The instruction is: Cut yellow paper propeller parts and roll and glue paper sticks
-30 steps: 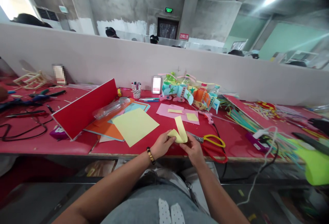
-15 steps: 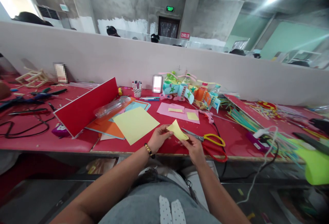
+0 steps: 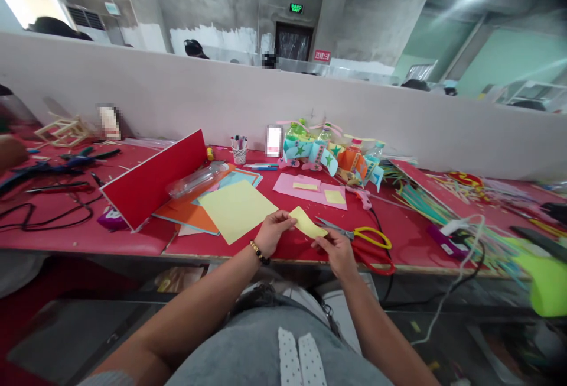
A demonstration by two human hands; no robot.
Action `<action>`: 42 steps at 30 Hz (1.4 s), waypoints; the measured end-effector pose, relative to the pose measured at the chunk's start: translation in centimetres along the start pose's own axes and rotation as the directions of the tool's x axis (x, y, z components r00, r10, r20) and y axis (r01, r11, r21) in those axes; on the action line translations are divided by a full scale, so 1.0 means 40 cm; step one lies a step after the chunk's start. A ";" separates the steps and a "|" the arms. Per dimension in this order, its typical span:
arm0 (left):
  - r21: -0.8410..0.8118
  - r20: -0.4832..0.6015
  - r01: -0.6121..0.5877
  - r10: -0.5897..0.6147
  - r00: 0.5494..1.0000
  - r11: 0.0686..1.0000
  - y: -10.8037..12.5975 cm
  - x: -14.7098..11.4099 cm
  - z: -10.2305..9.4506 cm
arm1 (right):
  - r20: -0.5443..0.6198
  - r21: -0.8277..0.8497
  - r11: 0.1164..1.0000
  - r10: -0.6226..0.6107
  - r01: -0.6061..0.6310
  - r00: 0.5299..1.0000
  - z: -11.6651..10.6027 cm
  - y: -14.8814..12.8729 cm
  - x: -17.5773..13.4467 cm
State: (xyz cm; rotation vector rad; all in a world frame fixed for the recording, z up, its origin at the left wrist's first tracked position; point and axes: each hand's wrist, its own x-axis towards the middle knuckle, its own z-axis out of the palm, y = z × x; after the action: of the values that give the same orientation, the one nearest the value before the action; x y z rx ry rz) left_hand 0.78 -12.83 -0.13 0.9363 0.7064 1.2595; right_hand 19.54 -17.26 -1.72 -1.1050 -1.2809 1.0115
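Between my two hands is a small piece of yellow paper (image 3: 307, 223), slightly curved. My left hand (image 3: 275, 233) pinches its left end, and my right hand (image 3: 335, 248) grips its lower right end. Scissors (image 3: 371, 238) with one yellow and one red handle lie beside my right hand, their blades partly behind the paper. A large yellow sheet (image 3: 237, 211) rests left of my left hand, on top of orange paper (image 3: 188, 220) and blue paper. Beyond my hands, a pink sheet (image 3: 283, 184) carries two small yellow pieces.
Bottle planes with paper wings (image 3: 328, 152) stand at the back, near a pen cup (image 3: 240, 152). A red board (image 3: 155, 179) leans at the left beside a plastic bottle (image 3: 197, 181). Coloured strips (image 3: 425, 214) and a purple power socket (image 3: 447, 242) lie at the right. A co-worker's hand (image 3: 9, 152) shows far left.
The small yellow paper has become flatter between my fingers. Both hands keep hold of it. The view has shifted slightly, and the co-worker's hand at far left reaches further in.
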 end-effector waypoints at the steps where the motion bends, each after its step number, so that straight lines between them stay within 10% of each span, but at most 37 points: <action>1: -0.007 -0.006 0.003 -0.003 1.000 1.000 0.001 0.000 0.001 | -0.007 0.005 1.000 0.003 -0.003 1.000 0.001 0.001 0.001; 42: 0.027 -0.191 -0.061 0.065 0.980 0.998 0.005 0.003 0.007 | -0.036 0.051 0.996 0.072 -0.070 0.997 0.016 0.001 0.007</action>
State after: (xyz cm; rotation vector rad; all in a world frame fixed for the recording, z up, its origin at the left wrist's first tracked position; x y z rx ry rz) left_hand 0.97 -12.75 0.19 0.8676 0.8478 1.4132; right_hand 18.89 -16.92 -1.71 -1.1330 -1.1873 1.0646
